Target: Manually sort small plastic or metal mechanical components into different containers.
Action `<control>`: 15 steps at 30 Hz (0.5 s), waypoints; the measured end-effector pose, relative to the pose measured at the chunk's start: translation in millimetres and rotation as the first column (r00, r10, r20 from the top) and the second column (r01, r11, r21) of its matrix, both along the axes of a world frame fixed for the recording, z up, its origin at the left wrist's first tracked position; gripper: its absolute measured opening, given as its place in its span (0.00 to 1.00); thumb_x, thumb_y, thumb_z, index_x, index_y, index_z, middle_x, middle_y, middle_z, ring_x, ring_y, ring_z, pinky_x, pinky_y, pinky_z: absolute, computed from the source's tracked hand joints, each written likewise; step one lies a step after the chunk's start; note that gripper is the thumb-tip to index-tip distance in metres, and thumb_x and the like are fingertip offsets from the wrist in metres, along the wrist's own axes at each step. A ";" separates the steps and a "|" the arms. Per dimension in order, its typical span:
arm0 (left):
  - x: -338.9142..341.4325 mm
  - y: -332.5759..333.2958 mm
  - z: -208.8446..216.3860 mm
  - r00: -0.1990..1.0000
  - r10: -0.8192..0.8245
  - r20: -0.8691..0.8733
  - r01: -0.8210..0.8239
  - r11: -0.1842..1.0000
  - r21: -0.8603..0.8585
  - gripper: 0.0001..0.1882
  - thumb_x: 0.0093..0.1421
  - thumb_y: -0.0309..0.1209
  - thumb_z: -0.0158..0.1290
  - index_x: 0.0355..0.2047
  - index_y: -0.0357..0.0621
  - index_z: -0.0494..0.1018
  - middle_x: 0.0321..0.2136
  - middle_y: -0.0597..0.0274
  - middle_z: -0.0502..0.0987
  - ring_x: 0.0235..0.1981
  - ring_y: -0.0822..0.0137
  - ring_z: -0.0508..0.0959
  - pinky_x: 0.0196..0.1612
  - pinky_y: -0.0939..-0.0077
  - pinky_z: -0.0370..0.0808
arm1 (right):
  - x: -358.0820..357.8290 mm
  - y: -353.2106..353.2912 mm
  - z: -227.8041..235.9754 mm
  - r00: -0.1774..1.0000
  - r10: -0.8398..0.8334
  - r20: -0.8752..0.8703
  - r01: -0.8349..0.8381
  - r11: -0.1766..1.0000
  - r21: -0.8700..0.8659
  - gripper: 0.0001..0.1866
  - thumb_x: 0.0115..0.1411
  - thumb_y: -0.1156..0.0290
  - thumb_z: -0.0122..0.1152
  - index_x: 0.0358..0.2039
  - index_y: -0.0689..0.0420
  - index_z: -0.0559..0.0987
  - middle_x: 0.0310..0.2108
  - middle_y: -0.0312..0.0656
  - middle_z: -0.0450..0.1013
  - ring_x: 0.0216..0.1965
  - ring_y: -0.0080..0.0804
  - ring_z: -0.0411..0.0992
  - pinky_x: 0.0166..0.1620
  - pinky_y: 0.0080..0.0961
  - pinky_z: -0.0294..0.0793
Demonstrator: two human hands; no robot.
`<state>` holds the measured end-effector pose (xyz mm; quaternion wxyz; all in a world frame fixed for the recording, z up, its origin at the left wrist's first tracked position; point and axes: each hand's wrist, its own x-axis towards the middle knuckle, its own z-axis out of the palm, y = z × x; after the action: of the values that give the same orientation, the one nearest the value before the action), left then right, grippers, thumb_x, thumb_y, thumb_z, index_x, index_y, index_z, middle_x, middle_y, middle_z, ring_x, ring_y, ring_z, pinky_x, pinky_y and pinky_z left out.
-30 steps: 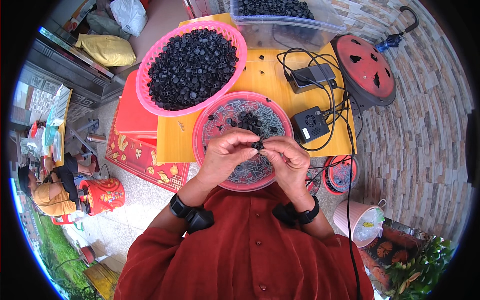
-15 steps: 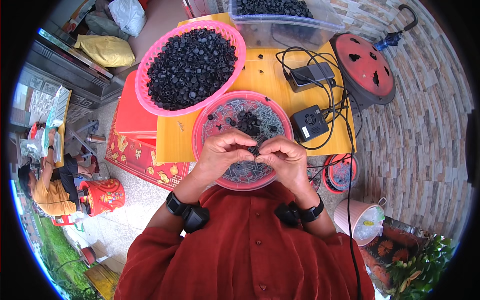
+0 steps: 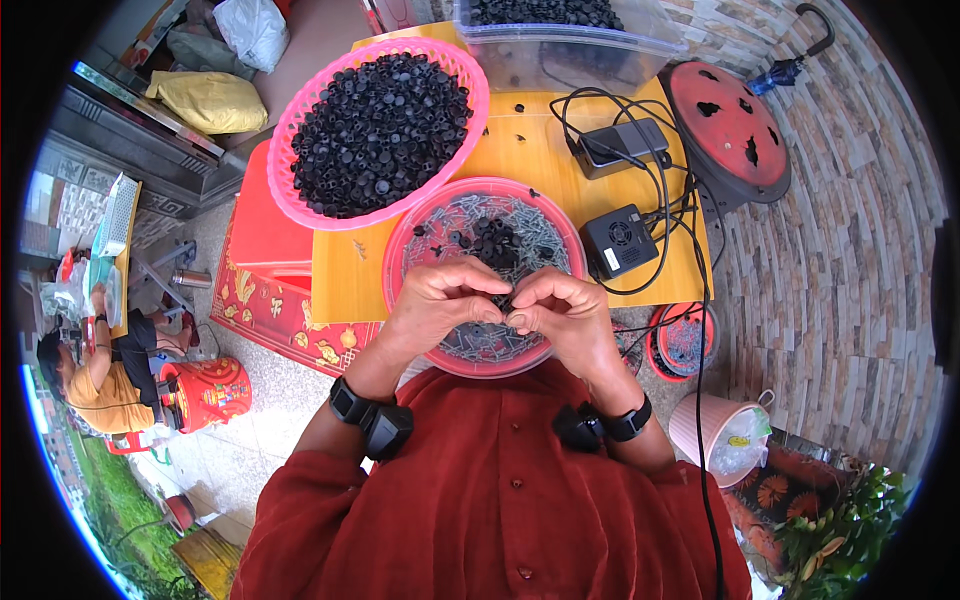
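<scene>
Both my hands meet over a round pink basin [image 3: 398,222] that holds many silvery screws [image 3: 460,216] and a small heap of black plastic caps [image 3: 494,240]. My left hand [image 3: 440,300] is closed in a pinch, thumb and forefinger near a small dark piece [image 3: 509,298]. From the other side my right hand [image 3: 565,312] pinches at the same piece. It looks like one of the black caps, but the fingertips cover most of it. Whether a screw is in it I cannot tell.
A pink woven basket [image 3: 478,85] full of black caps stands behind on the yellow table [image 3: 530,150]. Beyond is a clear plastic bin [image 3: 590,60]. Two black boxes [image 3: 618,240] with cables lie at right. A cable hangs past my right arm. Far left, another person [image 3: 105,370] sits working.
My hands stay over the basin with only slight finger movement around the small dark piece. The whole view has shifted a little.
</scene>
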<state>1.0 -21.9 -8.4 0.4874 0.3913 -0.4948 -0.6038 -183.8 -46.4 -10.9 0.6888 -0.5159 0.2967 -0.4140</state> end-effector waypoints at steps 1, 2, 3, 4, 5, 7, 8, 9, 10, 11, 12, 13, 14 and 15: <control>-0.1 0.0 -0.5 1.000 0.000 0.000 0.000 1.000 0.000 0.11 0.49 0.13 0.52 0.34 0.35 0.75 0.32 0.58 0.73 0.31 0.71 0.77 0.34 0.82 0.77 | 0.3 1.5 1.9 1.000 -0.001 0.016 0.000 0.997 0.072 0.04 0.48 0.84 0.60 0.24 0.62 0.75 0.25 0.35 0.71 0.26 0.18 0.70 0.28 0.13 0.71; -0.1 0.1 -1.5 1.000 -0.004 -0.017 0.003 1.000 -0.010 0.11 0.49 0.13 0.52 0.34 0.35 0.75 0.32 0.58 0.73 0.31 0.71 0.77 0.34 0.82 0.77 | 0.9 2.5 2.6 1.000 -0.001 0.016 -0.001 0.997 0.072 0.04 0.48 0.84 0.60 0.24 0.62 0.75 0.25 0.35 0.71 0.26 0.18 0.70 0.28 0.13 0.71; -0.7 -0.4 -1.8 0.999 -0.009 -0.034 0.008 1.000 -0.020 0.11 0.49 0.13 0.52 0.34 0.35 0.75 0.32 0.58 0.73 0.31 0.70 0.77 0.34 0.82 0.77 | 0.5 2.9 3.3 1.000 -0.007 0.019 0.006 0.998 0.060 0.04 0.49 0.84 0.60 0.24 0.62 0.75 0.25 0.35 0.71 0.25 0.18 0.71 0.27 0.13 0.70; -1.1 -0.4 -1.7 0.999 -0.011 -0.034 0.010 1.000 -0.021 0.11 0.49 0.13 0.52 0.34 0.35 0.75 0.32 0.58 0.73 0.31 0.70 0.77 0.34 0.82 0.77 | 0.1 3.1 3.9 1.000 -0.013 0.022 0.012 0.999 0.049 0.03 0.50 0.83 0.59 0.25 0.62 0.75 0.24 0.35 0.71 0.25 0.17 0.71 0.26 0.12 0.70; -1.2 0.0 -1.4 1.000 -0.012 -0.029 0.011 0.999 -0.035 0.12 0.49 0.13 0.52 0.34 0.35 0.75 0.32 0.58 0.73 0.31 0.70 0.77 0.34 0.82 0.77 | -0.5 3.0 4.1 1.000 -0.014 0.022 0.013 0.999 0.047 0.03 0.50 0.83 0.59 0.25 0.62 0.75 0.24 0.35 0.71 0.25 0.17 0.71 0.26 0.12 0.70; -0.7 0.0 -2.4 1.000 -0.011 -0.025 0.010 0.999 -0.044 0.12 0.49 0.12 0.52 0.34 0.35 0.75 0.32 0.58 0.73 0.31 0.70 0.77 0.34 0.82 0.77 | -0.9 1.9 2.5 1.000 0.008 0.007 -0.008 1.000 0.030 0.04 0.50 0.84 0.59 0.25 0.62 0.75 0.24 0.35 0.71 0.25 0.18 0.71 0.26 0.13 0.70; -0.4 -0.2 -2.4 1.000 -0.017 -0.001 0.017 0.998 -0.067 0.12 0.49 0.12 0.52 0.34 0.36 0.75 0.31 0.58 0.73 0.31 0.70 0.77 0.34 0.82 0.77 | -1.1 0.8 0.8 1.000 0.008 0.006 -0.008 0.999 0.032 0.04 0.50 0.84 0.59 0.25 0.62 0.75 0.24 0.35 0.71 0.25 0.18 0.71 0.26 0.13 0.70; -0.4 0.0 -1.8 0.999 -0.023 0.023 0.025 0.996 -0.091 0.12 0.48 0.12 0.52 0.34 0.36 0.75 0.31 0.58 0.73 0.31 0.70 0.77 0.34 0.81 0.77 | -1.5 -0.4 -0.9 1.000 0.021 0.019 -0.021 0.999 0.036 0.04 0.49 0.84 0.59 0.25 0.62 0.75 0.24 0.35 0.71 0.25 0.18 0.71 0.26 0.13 0.70; -0.4 0.5 -1.1 0.999 -0.022 0.023 0.024 0.996 -0.091 0.12 0.48 0.12 0.52 0.34 0.36 0.75 0.31 0.58 0.73 0.31 0.70 0.77 0.34 0.81 0.77 | -1.8 -1.3 -1.7 0.999 0.033 0.032 -0.035 0.999 0.040 0.05 0.49 0.85 0.59 0.25 0.62 0.75 0.24 0.35 0.71 0.25 0.18 0.71 0.26 0.13 0.70; -0.5 0.9 -0.2 1.000 -0.020 0.024 0.022 0.996 -0.083 0.12 0.48 0.12 0.53 0.34 0.36 0.75 0.31 0.58 0.73 0.30 0.70 0.77 0.34 0.82 0.77 | -1.9 -1.8 -1.4 0.999 0.034 0.032 -0.036 0.999 0.040 0.05 0.49 0.85 0.59 0.25 0.62 0.75 0.24 0.35 0.71 0.25 0.18 0.71 0.26 0.13 0.70; -0.2 1.1 0.8 1.000 -0.018 0.024 0.020 0.997 -0.075 0.12 0.48 0.12 0.53 0.33 0.36 0.75 0.31 0.58 0.73 0.30 0.70 0.77 0.33 0.82 0.77 | -1.7 -2.2 -0.7 0.998 0.050 0.041 -0.054 0.995 0.086 0.05 0.49 0.85 0.59 0.25 0.62 0.74 0.23 0.35 0.71 0.25 0.18 0.71 0.26 0.13 0.71; 0.3 0.9 1.9 1.000 -0.018 0.024 0.020 0.997 -0.075 0.12 0.48 0.12 0.53 0.33 0.36 0.75 0.31 0.58 0.73 0.30 0.70 0.77 0.33 0.82 0.77 | -1.6 -2.5 0.1 0.997 0.066 0.050 -0.072 0.989 0.133 0.05 0.48 0.85 0.60 0.25 0.62 0.74 0.23 0.35 0.71 0.24 0.19 0.71 0.26 0.14 0.71; 0.9 0.2 3.0 0.998 -0.031 0.060 0.037 0.994 -0.100 0.12 0.48 0.13 0.54 0.33 0.36 0.75 0.30 0.58 0.73 0.30 0.70 0.77 0.33 0.82 0.77 | -1.7 -2.6 2.1 0.997 0.066 0.050 -0.073 0.989 0.132 0.05 0.48 0.85 0.60 0.25 0.62 0.74 0.23 0.35 0.71 0.24 0.19 0.71 0.26 0.14 0.71; 1.4 -0.1 4.3 0.994 -0.043 0.096 0.055 0.991 -0.124 0.11 0.47 0.13 0.54 0.33 0.35 0.76 0.30 0.58 0.73 0.29 0.70 0.77 0.32 0.82 0.77 | -2.2 -2.3 4.8 0.996 0.071 0.046 -0.078 0.984 0.158 0.06 0.48 0.86 0.60 0.25 0.62 0.74 0.22 0.36 0.71 0.24 0.19 0.72 0.26 0.14 0.71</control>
<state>2.4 -22.0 -4.1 0.4726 0.3749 -0.5636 -0.5642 -186.0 -48.7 -6.1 0.7489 -0.4611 0.2954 -0.3731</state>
